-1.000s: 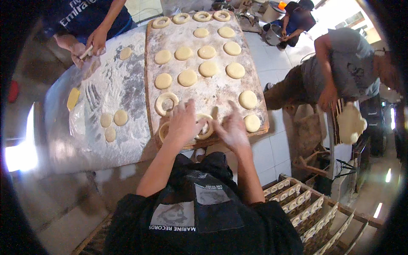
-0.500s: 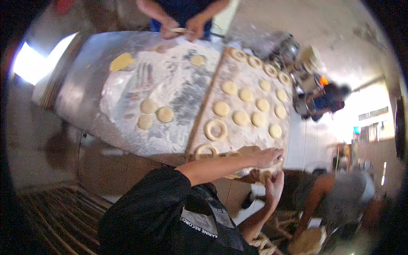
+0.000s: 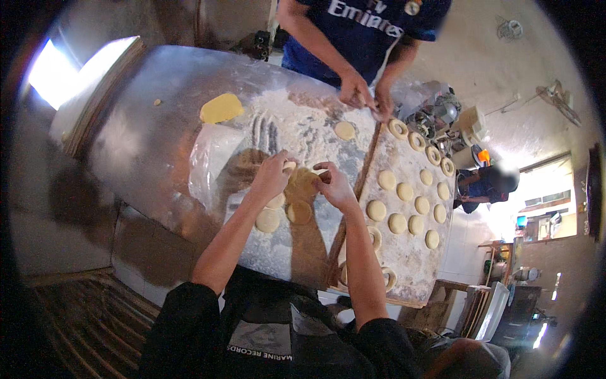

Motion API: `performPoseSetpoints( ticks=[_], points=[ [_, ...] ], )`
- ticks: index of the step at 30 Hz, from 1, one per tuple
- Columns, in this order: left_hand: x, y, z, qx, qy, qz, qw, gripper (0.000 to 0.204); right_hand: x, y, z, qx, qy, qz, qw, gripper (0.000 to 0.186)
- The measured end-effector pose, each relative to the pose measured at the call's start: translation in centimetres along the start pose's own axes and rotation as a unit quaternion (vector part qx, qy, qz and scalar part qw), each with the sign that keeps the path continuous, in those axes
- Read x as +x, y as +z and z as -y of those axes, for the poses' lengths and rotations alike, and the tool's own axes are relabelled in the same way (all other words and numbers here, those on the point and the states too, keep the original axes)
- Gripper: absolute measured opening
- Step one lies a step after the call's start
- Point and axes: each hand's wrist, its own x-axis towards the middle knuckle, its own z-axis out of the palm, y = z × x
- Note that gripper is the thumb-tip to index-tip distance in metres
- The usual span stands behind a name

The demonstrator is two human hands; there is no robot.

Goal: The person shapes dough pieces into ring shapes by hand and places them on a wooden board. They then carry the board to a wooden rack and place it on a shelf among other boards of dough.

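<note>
My left hand (image 3: 273,175) and my right hand (image 3: 336,187) are over the floured metal table (image 3: 158,151), fingers bent inward. A soft, pale yellow piece of dough (image 3: 303,182) lies between them, its edges pinched at my fingertips; its exact shape is partly lost in shadow. Just below are flat dough discs, one by my left wrist (image 3: 267,221) and one in shadow (image 3: 298,213), with another partly covered by my left hand. Farther off, a single dough disc (image 3: 344,131) rests on the flour.
On the right, a wooden board (image 3: 404,265) carries several dough discs (image 3: 397,223) and dough rings (image 3: 398,129). A flat yellow dough slab (image 3: 222,108) and a clear plastic sheet (image 3: 205,167) lie left. Across the table, a co-worker's hands (image 3: 369,98) meet near the board's corner.
Both my hands have left the near edge of the board and moved left over the table's dough discs. The co-worker has shifted right, nearer the board.
</note>
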Motion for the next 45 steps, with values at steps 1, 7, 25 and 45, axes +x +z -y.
performPoseSetpoints(
  ticks=[1, 7, 25, 45],
  points=[
    [0.1, -0.6, 0.3, 0.046, -0.02, 0.0, 0.999, 0.032, 0.8, 0.7, 0.6, -0.048, 0.023, 0.01, 0.999, 0.037],
    [0.0, -3.7, 0.1, 0.093, -0.047, 0.012, 0.995, 0.035, 2.7, 4.3, -1.4, -0.263, 0.038, -0.062, 0.962, 0.041],
    [-2.9, -10.4, -6.9, -0.362, -0.083, 0.183, 0.91, 0.026, -5.2, 2.1, 9.7, 0.238, -0.03, -0.028, 0.97, 0.04],
    [-6.2, -5.3, -9.6, -0.525, -0.01, 0.044, 0.85, 0.021, -8.9, 5.1, 8.3, -0.131, -0.146, -0.268, 0.943, 0.046]
  ],
)
